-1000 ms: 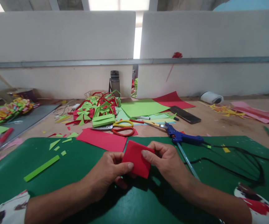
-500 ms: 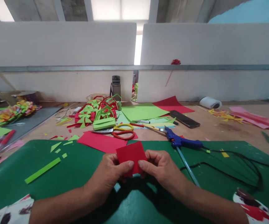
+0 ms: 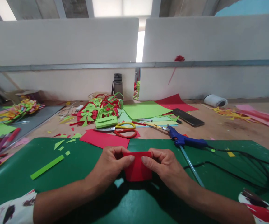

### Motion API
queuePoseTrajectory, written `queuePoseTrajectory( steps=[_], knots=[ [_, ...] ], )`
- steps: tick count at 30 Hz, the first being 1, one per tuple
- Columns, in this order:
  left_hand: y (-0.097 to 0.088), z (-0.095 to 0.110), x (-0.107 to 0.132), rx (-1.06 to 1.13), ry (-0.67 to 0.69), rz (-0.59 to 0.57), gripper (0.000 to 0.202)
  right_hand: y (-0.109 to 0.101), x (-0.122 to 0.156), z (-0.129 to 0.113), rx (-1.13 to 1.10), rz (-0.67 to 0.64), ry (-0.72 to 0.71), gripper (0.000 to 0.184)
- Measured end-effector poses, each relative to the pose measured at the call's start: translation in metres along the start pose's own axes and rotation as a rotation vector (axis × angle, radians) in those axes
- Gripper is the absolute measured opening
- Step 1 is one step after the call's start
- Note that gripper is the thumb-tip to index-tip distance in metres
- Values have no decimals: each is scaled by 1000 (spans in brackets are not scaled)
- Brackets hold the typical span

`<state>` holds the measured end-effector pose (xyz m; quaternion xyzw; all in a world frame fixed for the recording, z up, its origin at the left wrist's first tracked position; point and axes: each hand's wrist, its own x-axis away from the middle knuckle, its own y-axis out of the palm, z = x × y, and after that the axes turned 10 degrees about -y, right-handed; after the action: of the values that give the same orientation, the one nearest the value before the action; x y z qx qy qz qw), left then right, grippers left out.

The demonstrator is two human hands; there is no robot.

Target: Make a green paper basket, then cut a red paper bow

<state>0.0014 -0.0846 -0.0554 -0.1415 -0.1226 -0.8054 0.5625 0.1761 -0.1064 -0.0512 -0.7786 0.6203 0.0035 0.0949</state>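
A small piece of red paper (image 3: 138, 170) is held up above the green mat (image 3: 83, 205). My left hand (image 3: 112, 166) pinches its upper left side, with the thumb across the front. On the upper right side my right hand (image 3: 163, 165) grips it the same way, so both hands are closed. The fingers behind the paper are partly hidden. Just beyond my hands lie larger red paper (image 3: 104, 139) and scissors (image 3: 125, 130) with yellow and red handles. A blue glue gun (image 3: 187, 140) with a pale blue glue stick rests right of my right hand.
A green strip (image 3: 47, 167) and scraps lie on the mat at left. Behind are red and green paper crafts (image 3: 99, 110), green sheets (image 3: 146, 109), a phone (image 3: 187, 117), a bottle (image 3: 118, 87) and a white roll (image 3: 215, 100). The glue gun's black cord (image 3: 241, 177) loops at right.
The red paper has turned in my hands: my thumbs have gone from its lower edge to its upper part, and it now hangs below them. The camera view has shifted slightly.
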Motion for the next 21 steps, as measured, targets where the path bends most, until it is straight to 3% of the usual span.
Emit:
queuePoseTrajectory(
  steps=[8,14,21],
  knots=[
    [-8,5,-2,-38,103,17,28,0,-2,8,26,18,8,32],
    [-4,-3,-2,-188,14,-174,25,0,-3,5,-4,101,-18,32],
    [-1,0,-2,-259,52,-138,26,-3,-6,4,79,155,-67,21]
  ],
)
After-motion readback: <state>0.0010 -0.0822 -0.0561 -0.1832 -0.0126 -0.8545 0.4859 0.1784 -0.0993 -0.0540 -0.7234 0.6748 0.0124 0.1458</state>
